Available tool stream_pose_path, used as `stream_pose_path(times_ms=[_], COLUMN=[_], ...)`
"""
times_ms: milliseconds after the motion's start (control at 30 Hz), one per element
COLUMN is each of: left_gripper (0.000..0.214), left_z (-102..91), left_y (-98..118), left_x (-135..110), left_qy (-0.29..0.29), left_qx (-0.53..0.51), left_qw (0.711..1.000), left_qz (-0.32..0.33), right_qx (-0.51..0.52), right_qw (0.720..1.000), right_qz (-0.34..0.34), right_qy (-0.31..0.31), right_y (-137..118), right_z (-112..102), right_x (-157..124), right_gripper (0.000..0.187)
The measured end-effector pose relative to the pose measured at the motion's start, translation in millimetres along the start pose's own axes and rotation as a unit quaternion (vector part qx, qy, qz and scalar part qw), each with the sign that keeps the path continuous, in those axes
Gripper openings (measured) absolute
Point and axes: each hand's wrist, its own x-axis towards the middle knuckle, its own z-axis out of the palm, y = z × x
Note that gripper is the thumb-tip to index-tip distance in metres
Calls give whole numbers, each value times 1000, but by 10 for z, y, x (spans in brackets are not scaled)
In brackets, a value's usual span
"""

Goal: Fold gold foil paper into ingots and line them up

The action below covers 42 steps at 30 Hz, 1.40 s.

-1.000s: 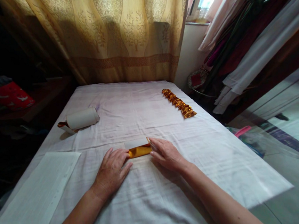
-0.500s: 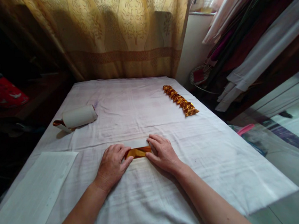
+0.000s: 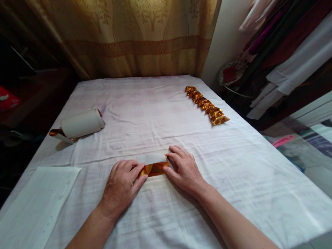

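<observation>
A small sheet of gold foil paper, white on its folded-over back, lies on the white cloth just in front of me. My left hand rests on the cloth with fingers curled, its fingertips pressing the sheet's left end. My right hand presses the right end with thumb and fingers pinched on the edge. Both hands hold the sheet flat against the cloth.
A roll of white-backed gold paper lies at the left. A row of folded gold pieces sits at the far right. A flat white sheet lies at the near left. A patterned curtain hangs behind; clothes hang at the right.
Both hands have closed in on the sheet's two ends, and their fingers have curled from flat to pressing. The view has tilted down a little.
</observation>
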Motion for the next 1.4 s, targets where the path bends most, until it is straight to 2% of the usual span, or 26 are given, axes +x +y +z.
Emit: stream_pose_path(times_ms=[200,300,367,467,533,633,733,800,1033,1267,1400], left_gripper=[31,29,28,28,28,27,27,27,40,20,21], left_z=[-28,-31,-34,-41,-43,-38,-26,-22,-38,-44,-45], left_y=[9,18,26,40,51,65,66,51,-74,-111,-69], left_x=[10,23,32,41,42,39,39,38,9,-14,18], left_qy=[-16,-11,-11,-13,-12,-10,-10,-10,-18,6,37], left_qx=[2,4,11,28,35,37,39,37,-1,-6,-7], left_qw=[1000,1000,1000,999,999,999,999,999,999,998,996], left_qz=[-3,1,6,13,14,11,8,9,46,68,76], right_qx=[11,8,2,-2,8,12,-3,-11,-32,-42,-68], right_qw=[1000,998,995,989,987,985,983,984,985,983,981], right_qz=[3,-4,-22,-74,-120,-172,-178,-172,-168,-176,-179], right_qy=[29,59,95,129,110,31,-36,-52,-16,1,9], right_y=[9,10,-18,-122,-216,-328,-350,-322,-232,-149,-138], right_z=[42,41,8,-71,-111,-114,-62,-24,18,21,22], right_x=[12,24,31,28,12,-18,-25,-15,20,38,36], right_gripper=[16,18,20,12,12,14,20,20,14,18,20])
